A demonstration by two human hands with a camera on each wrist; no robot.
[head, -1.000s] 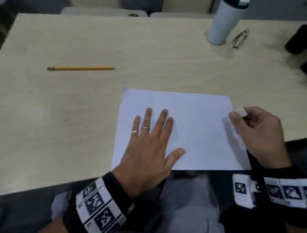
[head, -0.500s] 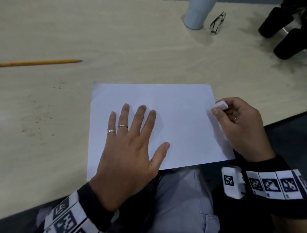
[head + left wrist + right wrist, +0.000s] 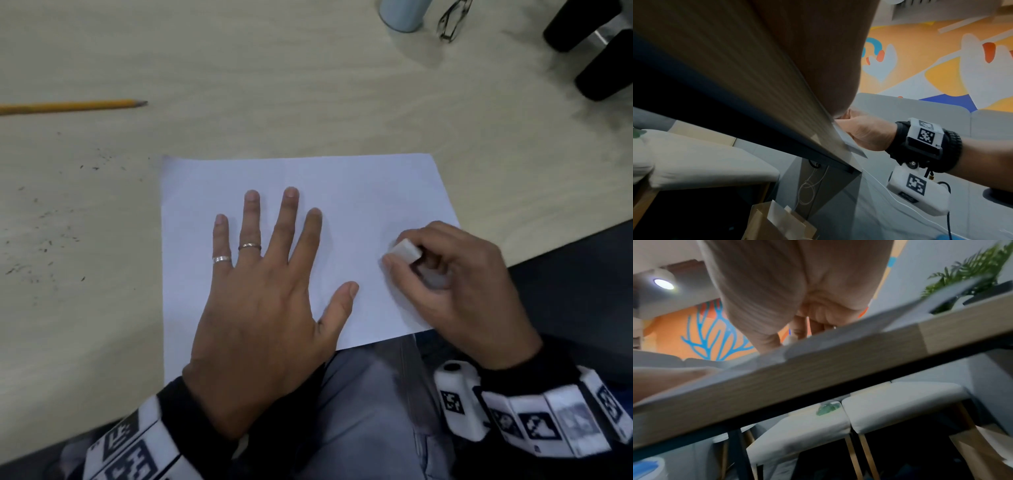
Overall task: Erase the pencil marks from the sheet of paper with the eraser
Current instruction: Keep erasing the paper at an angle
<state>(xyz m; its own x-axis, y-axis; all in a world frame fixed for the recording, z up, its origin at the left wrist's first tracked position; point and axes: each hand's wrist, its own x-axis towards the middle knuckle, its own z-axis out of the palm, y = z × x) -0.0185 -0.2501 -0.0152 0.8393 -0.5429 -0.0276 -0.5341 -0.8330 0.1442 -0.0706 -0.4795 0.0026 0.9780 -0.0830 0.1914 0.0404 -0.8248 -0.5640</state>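
A white sheet of paper point(image 3: 359, 192) lies on the wooden table near its front edge. My left hand point(image 3: 260, 291) lies flat on the sheet's left half, fingers spread and straight, two rings on them. My right hand point(image 3: 445, 274) pinches a white eraser point(image 3: 406, 251) between thumb and fingers and holds it down on the sheet's right part. No pencil marks show on the paper from the head view. In the left wrist view the right hand point(image 3: 865, 131) shows at the table edge; in the right wrist view only the palm point(image 3: 797, 288) and the paper's corner point(image 3: 941, 293) appear.
A yellow pencil point(image 3: 72, 106) lies at the far left of the table point(image 3: 308, 85). Dark eraser crumbs point(image 3: 44, 222) dot the wood left of the sheet. A pale bottle point(image 3: 402, 13), folded glasses point(image 3: 452, 19) and black cylinders point(image 3: 599, 51) stand at the back right.
My right hand has moved left from the sheet's right edge onto the paper, with the eraser now down on it. The left hand has stayed flat; the view has tilted downward.
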